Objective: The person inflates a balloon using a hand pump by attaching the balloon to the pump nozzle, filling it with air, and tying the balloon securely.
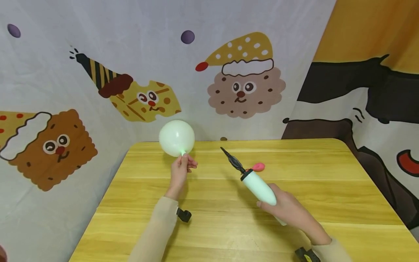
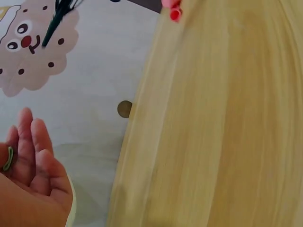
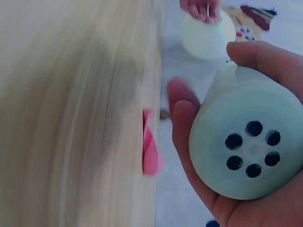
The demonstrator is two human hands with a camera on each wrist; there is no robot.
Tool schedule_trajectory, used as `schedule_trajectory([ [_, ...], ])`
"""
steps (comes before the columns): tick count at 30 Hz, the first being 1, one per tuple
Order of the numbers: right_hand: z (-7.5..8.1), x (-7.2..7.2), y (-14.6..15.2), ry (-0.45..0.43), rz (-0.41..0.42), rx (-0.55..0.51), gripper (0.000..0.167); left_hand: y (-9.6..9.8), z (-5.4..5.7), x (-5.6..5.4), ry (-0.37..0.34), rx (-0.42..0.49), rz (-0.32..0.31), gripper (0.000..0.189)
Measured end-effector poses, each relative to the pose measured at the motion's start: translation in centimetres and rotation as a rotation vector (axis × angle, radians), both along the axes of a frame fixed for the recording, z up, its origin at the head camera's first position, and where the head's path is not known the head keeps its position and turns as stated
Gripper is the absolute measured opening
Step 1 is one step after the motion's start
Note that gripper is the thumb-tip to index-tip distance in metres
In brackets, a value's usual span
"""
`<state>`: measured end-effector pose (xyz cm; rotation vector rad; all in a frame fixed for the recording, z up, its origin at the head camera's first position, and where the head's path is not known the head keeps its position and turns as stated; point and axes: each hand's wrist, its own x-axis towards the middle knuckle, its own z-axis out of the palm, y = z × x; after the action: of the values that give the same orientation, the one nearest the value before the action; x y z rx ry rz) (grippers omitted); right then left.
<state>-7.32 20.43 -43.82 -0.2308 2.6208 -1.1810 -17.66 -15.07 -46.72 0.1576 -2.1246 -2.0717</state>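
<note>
In the head view my left hand pinches the neck of an inflated pale green balloon between thumb and finger, above the far left of the table. The balloon's rolled lip shows at the thumb in the left wrist view. My right hand grips a mint-green balloon pump by its body, its black nozzle pointing up and left toward the far edge. The pump's round end with several dark holes faces the right wrist camera. Nozzle and balloon are apart.
An uninflated pink balloon lies on the wooden table just beyond the pump. Behind the table's far edge hangs a cloth printed with cartoon biscuits and cheese. A small black camera sits at each wrist.
</note>
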Motion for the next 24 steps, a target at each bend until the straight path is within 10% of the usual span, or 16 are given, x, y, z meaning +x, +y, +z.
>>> schedule_trajectory([
  [8,-0.1,-0.8,4.6,0.15,-0.11,0.188,0.077,-0.7,0.2,0.4,-0.034,-0.12,-0.1,0.038],
  [24,-1.9,-2.9,11.0,0.067,-0.135,0.333,0.078,-1.8,0.4,1.1,-0.055,-0.291,-0.163,0.041],
])
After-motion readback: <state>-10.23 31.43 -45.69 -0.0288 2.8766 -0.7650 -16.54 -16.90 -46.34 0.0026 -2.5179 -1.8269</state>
